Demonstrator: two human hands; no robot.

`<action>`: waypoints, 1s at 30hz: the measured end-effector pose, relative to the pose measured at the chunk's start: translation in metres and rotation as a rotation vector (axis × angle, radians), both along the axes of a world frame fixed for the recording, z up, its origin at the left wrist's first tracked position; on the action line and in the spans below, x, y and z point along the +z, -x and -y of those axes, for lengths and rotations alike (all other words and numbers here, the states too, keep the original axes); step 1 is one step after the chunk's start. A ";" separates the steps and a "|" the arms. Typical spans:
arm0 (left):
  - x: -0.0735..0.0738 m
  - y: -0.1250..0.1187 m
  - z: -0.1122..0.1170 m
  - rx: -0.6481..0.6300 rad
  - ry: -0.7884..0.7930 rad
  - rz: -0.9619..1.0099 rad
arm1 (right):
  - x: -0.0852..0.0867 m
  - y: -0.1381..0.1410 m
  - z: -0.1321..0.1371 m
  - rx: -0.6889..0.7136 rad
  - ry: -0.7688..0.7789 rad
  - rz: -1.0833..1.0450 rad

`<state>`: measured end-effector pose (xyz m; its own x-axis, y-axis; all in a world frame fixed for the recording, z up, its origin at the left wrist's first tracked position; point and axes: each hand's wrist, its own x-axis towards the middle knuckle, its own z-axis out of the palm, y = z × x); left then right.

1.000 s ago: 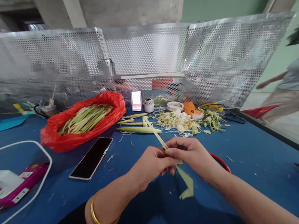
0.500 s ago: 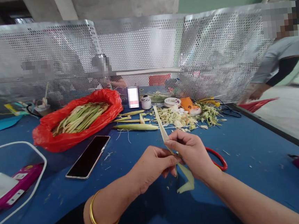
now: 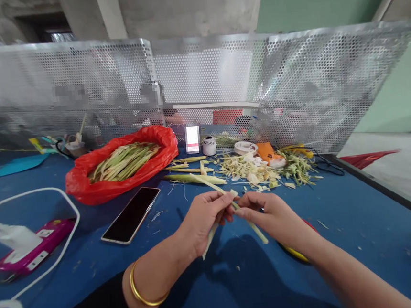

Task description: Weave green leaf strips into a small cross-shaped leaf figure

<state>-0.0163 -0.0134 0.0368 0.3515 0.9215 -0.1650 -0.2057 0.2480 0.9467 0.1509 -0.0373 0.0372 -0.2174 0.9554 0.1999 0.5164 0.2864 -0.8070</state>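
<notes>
Both hands meet over the blue table, pinching pale green leaf strips that look like husk. My left hand (image 3: 206, 218), with a gold bangle on its wrist, is closed on a leaf strip (image 3: 209, 243) whose end hangs below the fingers. My right hand (image 3: 272, 215) pinches a leaf strip (image 3: 258, 232) that slants down to the right. Another length points up and away to the left; the fingers hide how the pieces cross or join. Under my right forearm lies a partly hidden tool with a red and yellow handle (image 3: 297, 255).
A red plastic bag (image 3: 82, 189) full of long leaves stands left, behind a phone (image 3: 131, 215). Further back lie loose husks (image 3: 193, 178), a trimmings pile (image 3: 242, 166), a white jar (image 3: 209, 146) and a tape roll (image 3: 245, 147). A purple power strip (image 3: 51, 242) sits left; a perforated screen (image 3: 205, 67) closes the back.
The long strip has swung from nearly upright to slanting left. My left hand has shifted up to the strips' crossing. The view has turned, and the person at the right is out of sight.
</notes>
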 end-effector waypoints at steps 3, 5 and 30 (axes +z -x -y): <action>-0.005 -0.001 -0.001 0.035 -0.057 -0.059 | -0.004 0.003 0.002 0.008 -0.042 0.024; -0.011 -0.002 -0.002 0.060 -0.096 -0.095 | -0.005 0.002 0.002 0.007 -0.095 0.068; -0.015 -0.008 -0.001 0.047 -0.040 0.208 | -0.024 0.026 0.009 -0.089 -0.316 0.111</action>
